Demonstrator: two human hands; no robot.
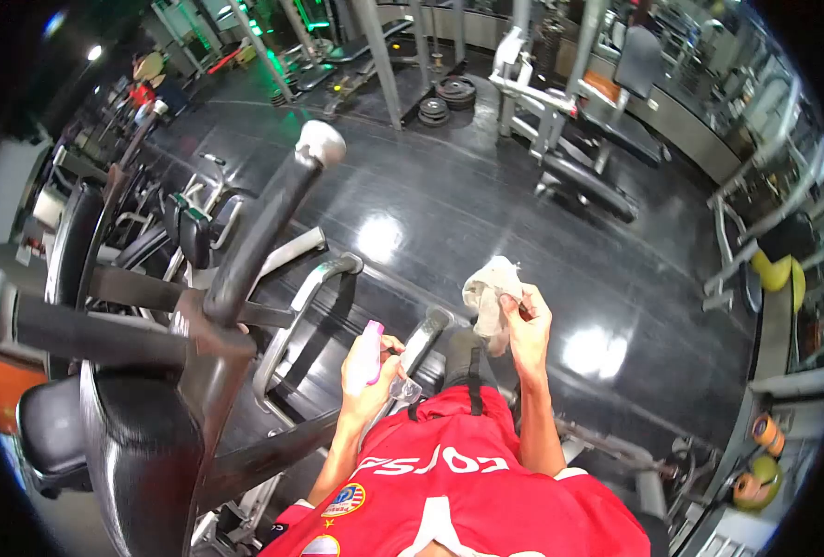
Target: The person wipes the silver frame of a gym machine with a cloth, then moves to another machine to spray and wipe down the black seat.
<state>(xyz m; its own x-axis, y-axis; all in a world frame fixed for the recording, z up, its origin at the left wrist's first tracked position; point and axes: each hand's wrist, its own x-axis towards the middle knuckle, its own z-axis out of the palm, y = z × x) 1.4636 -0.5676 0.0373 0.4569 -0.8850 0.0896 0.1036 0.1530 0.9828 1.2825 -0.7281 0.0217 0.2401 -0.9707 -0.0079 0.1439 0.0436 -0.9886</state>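
My left hand [367, 376] is closed around a small bottle [371, 351] with a pink top, near the grey metal frame of a machine. The bottle's clear lower part [404, 390] shows below my fingers. To the right, my right hand [527, 332] pinches a crumpled whitish cloth [493, 290], which hangs down from the fingers. The two hands are apart, in front of my red shirt [449, 455].
A machine with black padded arms [263, 232] and a black seat pad [138, 446] stands close on the left. Weight plates [455, 90] lie on the dark floor [402, 186] ahead. A bench machine [588, 176] is at the back right, and balls [757, 483] sit at the far right.
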